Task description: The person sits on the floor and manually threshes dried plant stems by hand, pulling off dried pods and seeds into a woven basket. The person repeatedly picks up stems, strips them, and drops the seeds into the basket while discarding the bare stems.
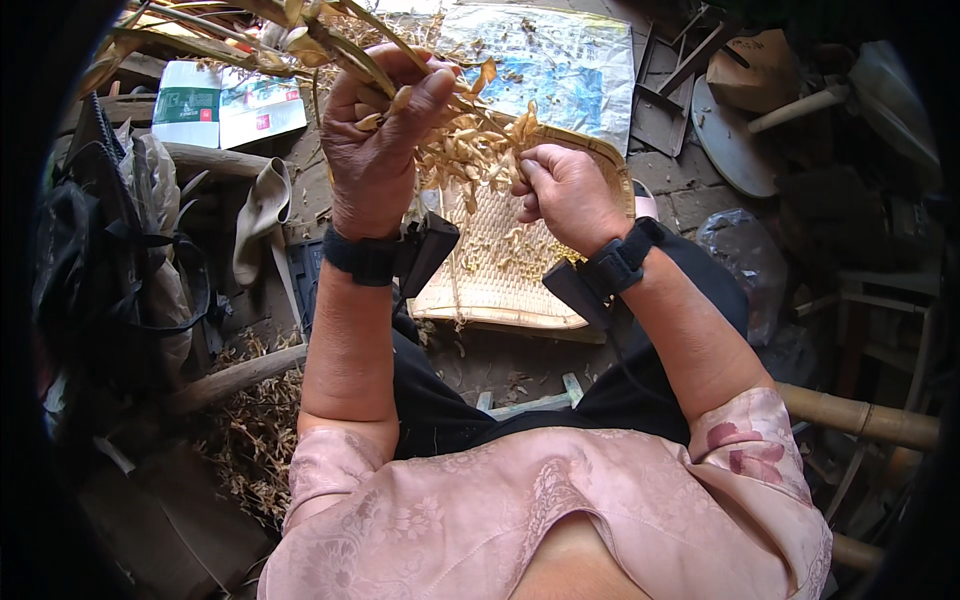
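Note:
My left hand is closed around dried bean stalks that carry pale, papery pods. The stalks run off past the top left of the view. Over the basket, my right hand pinches at a cluster of dry pods hanging from a stem; its fingertips are partly hidden. Below both hands lies a shallow woven bamboo basket. Loose yellowish beans and a few pod pieces are scattered on its weave. A black strap with a small box is on each of my wrists.
Beyond the basket a printed sheet lies on the brick floor. An opened carton and wooden poles are at the left, near dry plant litter. A round board, a plastic bag and a bamboo pole are at the right.

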`<action>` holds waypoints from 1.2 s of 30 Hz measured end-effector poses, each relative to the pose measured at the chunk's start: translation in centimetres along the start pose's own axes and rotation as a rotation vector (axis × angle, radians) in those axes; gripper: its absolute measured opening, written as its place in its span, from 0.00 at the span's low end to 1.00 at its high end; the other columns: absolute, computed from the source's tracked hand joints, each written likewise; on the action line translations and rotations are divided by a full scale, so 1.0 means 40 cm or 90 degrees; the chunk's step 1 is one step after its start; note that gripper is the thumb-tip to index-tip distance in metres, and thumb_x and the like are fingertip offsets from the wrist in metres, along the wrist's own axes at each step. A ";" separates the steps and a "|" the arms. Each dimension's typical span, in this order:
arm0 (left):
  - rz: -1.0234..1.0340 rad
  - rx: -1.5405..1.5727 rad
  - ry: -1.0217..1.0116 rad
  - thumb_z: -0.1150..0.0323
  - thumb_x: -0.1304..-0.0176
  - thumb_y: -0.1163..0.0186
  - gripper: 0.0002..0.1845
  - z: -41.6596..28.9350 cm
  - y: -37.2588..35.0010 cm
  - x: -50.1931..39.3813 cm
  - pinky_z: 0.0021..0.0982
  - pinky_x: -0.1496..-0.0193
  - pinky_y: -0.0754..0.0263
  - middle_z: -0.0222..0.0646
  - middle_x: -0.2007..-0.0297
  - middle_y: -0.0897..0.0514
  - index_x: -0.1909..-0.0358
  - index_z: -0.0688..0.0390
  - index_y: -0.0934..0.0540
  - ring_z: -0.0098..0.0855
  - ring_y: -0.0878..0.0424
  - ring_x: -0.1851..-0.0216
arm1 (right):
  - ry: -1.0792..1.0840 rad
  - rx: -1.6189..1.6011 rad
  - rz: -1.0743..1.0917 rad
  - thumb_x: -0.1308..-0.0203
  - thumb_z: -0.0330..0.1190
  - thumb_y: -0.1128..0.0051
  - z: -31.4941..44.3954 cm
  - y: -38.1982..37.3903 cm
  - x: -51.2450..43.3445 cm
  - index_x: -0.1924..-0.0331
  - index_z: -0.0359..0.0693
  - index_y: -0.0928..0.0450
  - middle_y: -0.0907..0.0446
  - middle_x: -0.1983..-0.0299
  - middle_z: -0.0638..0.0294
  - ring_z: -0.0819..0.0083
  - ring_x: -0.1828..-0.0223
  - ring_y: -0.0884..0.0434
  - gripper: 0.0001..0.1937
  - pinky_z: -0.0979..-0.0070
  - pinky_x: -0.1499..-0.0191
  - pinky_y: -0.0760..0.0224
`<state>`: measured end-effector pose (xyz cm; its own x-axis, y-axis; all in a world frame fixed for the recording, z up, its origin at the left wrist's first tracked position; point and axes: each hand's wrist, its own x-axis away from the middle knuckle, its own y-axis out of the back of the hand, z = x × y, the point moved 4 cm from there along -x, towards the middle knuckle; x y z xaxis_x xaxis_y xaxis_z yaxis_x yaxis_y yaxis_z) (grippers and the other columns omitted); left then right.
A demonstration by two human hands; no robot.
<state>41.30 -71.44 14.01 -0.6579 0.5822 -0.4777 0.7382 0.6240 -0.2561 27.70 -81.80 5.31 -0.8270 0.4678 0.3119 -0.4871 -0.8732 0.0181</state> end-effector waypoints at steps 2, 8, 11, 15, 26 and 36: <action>-0.008 0.002 0.006 0.74 0.43 0.34 0.11 0.000 0.002 0.001 0.23 0.58 0.23 0.32 0.64 0.16 0.58 0.61 0.22 0.22 0.18 0.62 | -0.003 -0.007 0.003 0.31 0.30 0.56 -0.002 -0.002 0.003 0.55 0.30 0.26 0.23 0.72 0.63 0.82 0.77 0.25 0.11 0.81 0.72 0.22; -0.013 0.010 0.001 0.74 0.43 0.34 0.11 0.000 0.009 0.001 0.24 0.56 0.22 0.33 0.64 0.16 0.58 0.61 0.22 0.24 0.17 0.61 | 0.002 -0.041 0.012 0.31 0.29 0.56 -0.001 -0.001 0.001 0.52 0.29 0.27 0.22 0.71 0.61 0.81 0.77 0.24 0.12 0.80 0.70 0.20; -0.013 0.016 -0.005 0.75 0.43 0.34 0.11 0.001 0.012 0.000 0.24 0.55 0.22 0.33 0.63 0.16 0.58 0.61 0.22 0.24 0.17 0.60 | -0.006 -0.040 0.017 0.31 0.29 0.55 -0.003 -0.001 0.000 0.51 0.29 0.27 0.21 0.70 0.60 0.81 0.76 0.23 0.12 0.80 0.69 0.20; -0.014 0.006 -0.002 0.75 0.43 0.35 0.11 0.002 0.014 0.002 0.25 0.56 0.22 0.33 0.63 0.16 0.58 0.60 0.22 0.23 0.18 0.60 | -0.036 -0.125 0.020 0.32 0.30 0.53 -0.006 -0.001 -0.001 0.52 0.30 0.27 0.21 0.69 0.60 0.79 0.74 0.22 0.12 0.79 0.69 0.19; -0.025 0.015 0.029 0.78 0.42 0.37 0.11 -0.004 0.001 0.009 0.26 0.54 0.23 0.35 0.64 0.17 0.58 0.61 0.23 0.28 0.17 0.59 | -0.102 -0.239 0.037 0.38 0.29 0.46 -0.012 0.002 0.003 0.60 0.29 0.21 0.18 0.70 0.57 0.74 0.74 0.18 0.10 0.76 0.73 0.19; -0.037 -0.007 0.052 0.80 0.43 0.38 0.10 -0.016 0.005 0.013 0.27 0.51 0.26 0.34 0.63 0.19 0.59 0.63 0.24 0.28 0.18 0.57 | -0.129 -0.264 0.048 0.43 0.29 0.46 -0.010 0.007 0.006 0.70 0.31 0.18 0.17 0.74 0.57 0.73 0.77 0.17 0.09 0.76 0.72 0.19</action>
<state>41.01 -70.68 14.23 -0.7093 0.5856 -0.3923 0.6976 0.6631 -0.2715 27.26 -81.90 5.01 -0.8128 0.3328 0.4781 -0.5330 -0.7561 -0.3798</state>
